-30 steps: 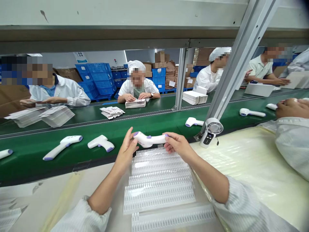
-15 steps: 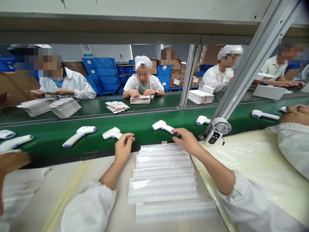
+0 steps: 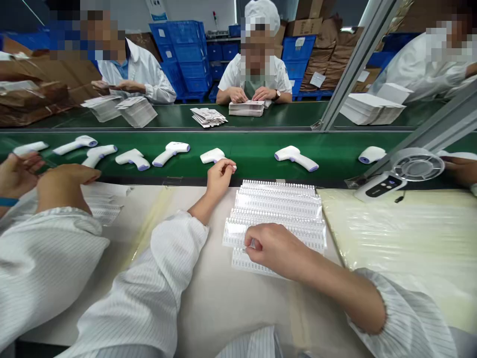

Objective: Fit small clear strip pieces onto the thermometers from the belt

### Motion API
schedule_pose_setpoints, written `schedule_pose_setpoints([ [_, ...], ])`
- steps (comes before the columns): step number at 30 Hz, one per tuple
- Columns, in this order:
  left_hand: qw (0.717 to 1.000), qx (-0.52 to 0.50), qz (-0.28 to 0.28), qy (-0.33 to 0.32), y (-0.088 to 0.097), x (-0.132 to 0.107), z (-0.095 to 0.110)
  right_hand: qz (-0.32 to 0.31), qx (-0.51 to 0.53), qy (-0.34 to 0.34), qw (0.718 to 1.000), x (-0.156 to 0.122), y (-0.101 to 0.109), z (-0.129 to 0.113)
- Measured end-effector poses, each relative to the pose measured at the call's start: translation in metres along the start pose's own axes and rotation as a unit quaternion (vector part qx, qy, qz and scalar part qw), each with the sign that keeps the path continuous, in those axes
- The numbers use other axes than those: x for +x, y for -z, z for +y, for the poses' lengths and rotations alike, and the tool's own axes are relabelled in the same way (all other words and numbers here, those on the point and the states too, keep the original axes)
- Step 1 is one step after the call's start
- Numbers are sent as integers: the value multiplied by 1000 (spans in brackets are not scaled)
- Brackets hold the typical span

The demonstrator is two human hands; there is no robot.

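Left hand [image 3: 220, 180] pinches nothing by the green conveyor [image 3: 253, 159], right hand [image 3: 278, 247] rests on white plastic racks [image 3: 278, 209] on the bench [image 3: 208, 308].

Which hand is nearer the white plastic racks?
Right. The right hand rests on the white plastic racks at their near edge; the left hand is apart from them, off to their left by the belt.

White wall [image 3: 201, 12] at back, blue crates [image 3: 179, 44] stacked before it, brown cartons [image 3: 328, 49] piled right (tops cut by frame), metal post [image 3: 357, 59] slanting, green belt [image 3: 167, 118] beyond.
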State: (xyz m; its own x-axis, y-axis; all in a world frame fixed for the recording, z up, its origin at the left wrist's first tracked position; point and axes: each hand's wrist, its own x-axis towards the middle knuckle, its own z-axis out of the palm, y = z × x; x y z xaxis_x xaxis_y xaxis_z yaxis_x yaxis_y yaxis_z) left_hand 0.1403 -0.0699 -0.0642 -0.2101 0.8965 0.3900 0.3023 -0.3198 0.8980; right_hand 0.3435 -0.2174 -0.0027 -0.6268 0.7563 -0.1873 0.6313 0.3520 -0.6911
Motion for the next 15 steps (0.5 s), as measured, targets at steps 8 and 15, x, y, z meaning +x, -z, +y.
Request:
schedule_pose_setpoints([
  [8,1000,19,-8,6,3,0,1,1,-33,57,998,4,-14,-3],
  [15,991,133,-10,-14,10,9,2,31,-1,89,996,-8,-11,-10],
])
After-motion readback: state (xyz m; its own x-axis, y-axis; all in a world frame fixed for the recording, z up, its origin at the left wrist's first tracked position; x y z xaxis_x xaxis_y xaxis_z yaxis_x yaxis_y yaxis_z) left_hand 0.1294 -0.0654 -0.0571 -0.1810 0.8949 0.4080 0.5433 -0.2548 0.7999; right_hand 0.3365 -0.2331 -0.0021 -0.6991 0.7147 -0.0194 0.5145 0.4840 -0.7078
